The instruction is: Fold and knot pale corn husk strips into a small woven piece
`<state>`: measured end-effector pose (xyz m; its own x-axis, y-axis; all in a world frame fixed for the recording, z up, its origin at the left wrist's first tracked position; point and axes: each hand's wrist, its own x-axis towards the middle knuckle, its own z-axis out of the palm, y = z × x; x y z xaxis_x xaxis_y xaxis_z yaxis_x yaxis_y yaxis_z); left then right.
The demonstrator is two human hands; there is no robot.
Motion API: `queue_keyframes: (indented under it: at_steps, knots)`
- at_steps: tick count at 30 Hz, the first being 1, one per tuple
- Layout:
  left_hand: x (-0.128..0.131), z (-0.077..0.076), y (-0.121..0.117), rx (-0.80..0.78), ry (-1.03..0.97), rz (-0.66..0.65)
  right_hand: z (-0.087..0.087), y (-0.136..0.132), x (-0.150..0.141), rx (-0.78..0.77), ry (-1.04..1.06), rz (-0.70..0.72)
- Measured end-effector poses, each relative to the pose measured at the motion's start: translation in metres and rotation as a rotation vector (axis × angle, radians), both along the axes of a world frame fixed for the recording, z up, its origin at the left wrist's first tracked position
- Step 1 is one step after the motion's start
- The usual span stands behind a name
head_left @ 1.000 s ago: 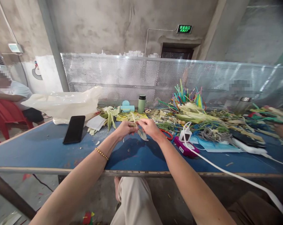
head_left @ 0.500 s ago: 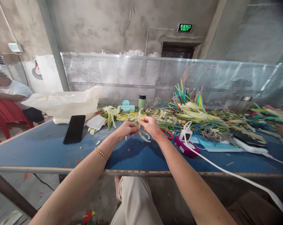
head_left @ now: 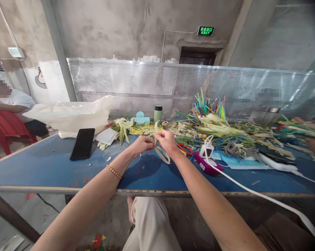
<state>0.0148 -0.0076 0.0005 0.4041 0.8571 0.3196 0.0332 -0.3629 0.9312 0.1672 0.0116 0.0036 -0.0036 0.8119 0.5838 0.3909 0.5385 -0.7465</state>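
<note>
Over the blue table (head_left: pixel 42 170) my left hand (head_left: pixel 141 144) and my right hand (head_left: pixel 166 140) meet fingertip to fingertip. Both pinch pale yellowish leaf strips (head_left: pixel 162 153). One strip curls down in a loop below my right hand; another end sticks up above the fingers. A bead bracelet (head_left: pixel 113 171) circles my left wrist. A heap of green, yellow and coloured strips (head_left: pixel 215 125) lies to the right, behind my hands.
A black phone (head_left: pixel 82 143) lies at left near a white plastic bag (head_left: pixel 68 116). A green bottle (head_left: pixel 158 115) stands by the perforated metal screen (head_left: pixel 147 83). A purple device (head_left: pixel 206 164) with a white cable (head_left: pixel 251 193) lies at right. A person (head_left: pixel 13 104) sits far left.
The hanging strip has bent into a longer loop below my right hand, and a strip end now points up above the fingers. Both hands stay pinched together at the same spot.
</note>
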Motion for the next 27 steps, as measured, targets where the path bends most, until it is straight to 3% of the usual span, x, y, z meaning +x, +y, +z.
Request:
queue_keyframes:
  at_steps: [6, 15, 18, 23, 27]
  knots:
    - [-0.001, -0.001, 0.002, -0.058, -0.032, 0.001, 0.002, -0.003, -0.001, -0.029, 0.103, 0.004]
    - [-0.005, 0.003, -0.001, -0.229, -0.159, -0.199, 0.008, -0.006, 0.001, -0.009, 0.136, 0.088]
    - [-0.004, 0.004, 0.001, -0.314, -0.251, -0.127, 0.008, -0.001, 0.006, 0.055, 0.084, -0.004]
    - [-0.005, 0.006, 0.010, -0.431, -0.525, 0.149, 0.013, -0.004, 0.010, 0.256, -0.111, -0.257]
    - [-0.006, 0.007, 0.012, -0.486, -0.600, 0.200, 0.011, -0.010, 0.000, 0.182, -0.251, -0.098]
